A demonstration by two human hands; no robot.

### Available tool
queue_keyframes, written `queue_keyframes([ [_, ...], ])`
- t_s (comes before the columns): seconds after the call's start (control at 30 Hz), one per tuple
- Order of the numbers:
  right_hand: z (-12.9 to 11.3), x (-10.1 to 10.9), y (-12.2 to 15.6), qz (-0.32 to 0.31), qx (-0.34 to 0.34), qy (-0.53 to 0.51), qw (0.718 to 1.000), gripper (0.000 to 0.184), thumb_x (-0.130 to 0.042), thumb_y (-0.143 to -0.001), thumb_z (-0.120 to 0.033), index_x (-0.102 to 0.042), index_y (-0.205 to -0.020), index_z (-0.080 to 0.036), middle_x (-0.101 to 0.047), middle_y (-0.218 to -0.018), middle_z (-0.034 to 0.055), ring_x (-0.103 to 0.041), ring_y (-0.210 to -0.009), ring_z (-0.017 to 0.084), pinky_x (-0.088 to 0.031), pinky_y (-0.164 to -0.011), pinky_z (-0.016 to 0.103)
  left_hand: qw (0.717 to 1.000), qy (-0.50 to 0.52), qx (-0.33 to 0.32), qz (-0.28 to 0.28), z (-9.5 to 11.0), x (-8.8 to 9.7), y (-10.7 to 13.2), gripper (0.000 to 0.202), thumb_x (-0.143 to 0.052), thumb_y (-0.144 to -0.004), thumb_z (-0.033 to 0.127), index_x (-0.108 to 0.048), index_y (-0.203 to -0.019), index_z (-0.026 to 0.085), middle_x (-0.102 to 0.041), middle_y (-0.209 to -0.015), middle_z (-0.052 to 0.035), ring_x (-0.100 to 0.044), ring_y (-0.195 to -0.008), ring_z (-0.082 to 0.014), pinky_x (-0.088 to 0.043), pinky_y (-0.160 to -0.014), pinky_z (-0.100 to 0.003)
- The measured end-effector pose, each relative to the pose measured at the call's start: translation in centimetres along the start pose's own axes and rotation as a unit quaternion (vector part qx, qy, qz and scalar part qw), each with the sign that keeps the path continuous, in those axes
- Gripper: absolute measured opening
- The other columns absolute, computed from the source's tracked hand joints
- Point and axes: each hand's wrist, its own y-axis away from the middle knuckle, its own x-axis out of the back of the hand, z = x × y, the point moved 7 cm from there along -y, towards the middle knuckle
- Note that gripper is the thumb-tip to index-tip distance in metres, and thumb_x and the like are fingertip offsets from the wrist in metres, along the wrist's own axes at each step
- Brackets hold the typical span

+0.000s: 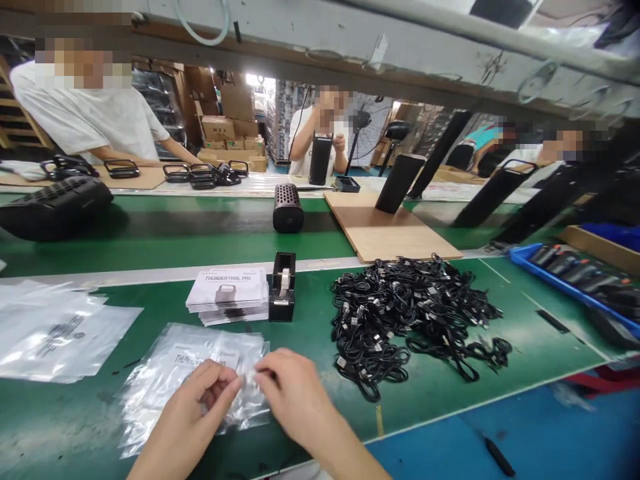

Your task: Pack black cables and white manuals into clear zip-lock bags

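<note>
While left hand (pixel 193 410), right hand (pixel 295 393) pinch bag (pixel 197 353), cables (pixel 410 307) nearby

Both forearms enter from the lower edge and converge toward the middle. Left hand (pixel 197 403): palm turned inward, thumb and forefinger pinched together at the tips. Right hand (pixel 295 397): back uppermost, fingers curled, fingertips (pixel 261 377) pinched, almost meeting the left's.
</note>
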Motion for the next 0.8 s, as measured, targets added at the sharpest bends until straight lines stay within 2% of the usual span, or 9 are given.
queue_keyframes([
  [0.07, 0.5, 4.0, 1.8, 0.043, 0.009, 0.206, 0.978, 0.024, -0.047, -0.080, -0.011, -0.063, -0.097, -0.019, -0.060, -0.093, 0.0074, -0.059, -0.078, 0.020, -0.046, -0.068, 0.031, 1.000, -0.021, 0.006, 0.001, -0.5, -0.2, 0.0, 0.025, -0.044, -0.084, 0.046, -0.053, -0.078, 0.024, -0.051, -0.074, 0.0018, -0.051, -0.067, -0.0144, -0.042, -0.063, -0.025],
  [0.13, 1.8, 7.5, 3.3, 0.049, 0.008, 0.347, 0.937, 0.032, -0.046, -0.079, -0.008, -0.059, -0.106, -0.018, -0.057, -0.096, 0.0096, -0.059, -0.074, 0.020, -0.046, -0.056, 0.028, 0.999, -0.044, 0.008, -0.003, -0.5, -0.4, 0.0, 0.027, -0.043, -0.083, 0.048, -0.054, -0.077, 0.024, -0.051, -0.075, 0.0013, -0.051, -0.066, -0.0148, -0.041, -0.062, -0.026],
  [0.27, 4.8, 12.2, 4.6, 0.059, 0.020, 0.489, 0.870, 0.045, -0.045, -0.074, 0.000, -0.057, -0.112, -0.020, -0.054, -0.101, 0.0125, -0.059, -0.070, 0.021, -0.041, -0.045, 0.024, 0.998, -0.065, 0.015, -0.015, -0.3, -1.0, -0.2, 0.029, -0.041, -0.083, 0.050, -0.055, -0.077, 0.025, -0.053, -0.077, 0.0007, -0.051, -0.065, -0.0152, -0.042, -0.060, -0.025],
  [0.33, 5.9, 13.0, 4.2, 0.052, 0.042, 0.487, 0.871, 0.041, -0.046, -0.075, 0.000, -0.060, -0.107, -0.021, -0.054, -0.101, 0.0120, -0.058, -0.072, 0.021, -0.043, -0.047, 0.026, 0.997, -0.069, 0.015, -0.020, -0.1, -1.0, -0.3, 0.029, -0.041, -0.083, 0.050, -0.055, -0.076, 0.025, -0.053, -0.077, 0.0006, -0.051, -0.065, -0.0153, -0.042, -0.059, -0.025],
  [0.4, 6.2, 13.3, 3.4, 0.056, 0.079, 0.431, 0.897, 0.031, -0.048, -0.078, -0.004, -0.063, -0.099, -0.021, -0.055, -0.095, 0.0094, -0.058, -0.075, 0.020, -0.047, -0.055, 0.028, 0.997, -0.069, 0.015, -0.023, 0.0, -1.0, -0.3, 0.029, -0.041, -0.083, 0.049, -0.055, -0.076, 0.025, -0.053, -0.077, 0.0006, -0.052, -0.066, -0.0156, -0.042, -0.059, -0.025],
  [0.47, 5.7, 13.8, 2.4, 0.105, 0.118, 0.341, 0.927, 0.019, -0.050, -0.081, -0.011, -0.064, -0.090, -0.020, -0.056, -0.090, 0.0070, -0.056, -0.082, 0.020, -0.048, -0.068, 0.032, 0.997, -0.066, 0.016, -0.020, 0.1, -0.9, -0.3, 0.028, -0.040, -0.084, 0.048, -0.055, -0.075, 0.025, -0.053, -0.078, 0.0007, -0.052, -0.067, -0.0155, -0.043, -0.061, -0.025],
  [0.57, 4.4, 14.1, 1.3, 0.179, 0.164, 0.227, 0.943, 0.013, -0.049, -0.085, -0.016, -0.060, -0.081, -0.020, -0.058, -0.091, 0.0062, -0.053, -0.093, 0.020, -0.045, -0.083, 0.036, 0.998, -0.064, 0.020, -0.010, 0.3, -0.8, -0.1, 0.027, -0.040, -0.084, 0.046, -0.054, -0.075, 0.025, -0.053, -0.077, 0.0008, -0.052, -0.067, -0.0153, -0.042, -0.062, -0.026],
  [0.67, 3.5, 12.7, 0.7, 0.130, 0.186, 0.211, 0.951, 0.014, -0.047, -0.085, -0.013, -0.057, -0.092, -0.019, -0.059, -0.099, 0.0076, -0.052, -0.098, 0.019, -0.044, -0.087, 0.036, 0.998, -0.063, 0.023, -0.006, 0.4, -0.8, 0.0, 0.027, -0.040, -0.085, 0.045, -0.055, -0.076, 0.024, -0.053, -0.077, 0.0007, -0.052, -0.066, -0.0153, -0.042, -0.061, -0.027],
  [0.8, 4.2, 12.5, 1.6, 0.065, 0.146, 0.326, 0.932, 0.036, -0.048, -0.077, -0.002, -0.053, -0.110, -0.018, -0.053, -0.114, 0.0117, -0.050, -0.104, 0.024, -0.044, -0.087, 0.043, 0.998, -0.066, 0.016, -0.010, 0.7, -0.8, 0.0, 0.028, -0.040, -0.085, 0.044, -0.055, -0.074, 0.023, -0.053, -0.076, 0.0000, -0.052, -0.065, -0.0157, -0.043, -0.060, -0.027],
])
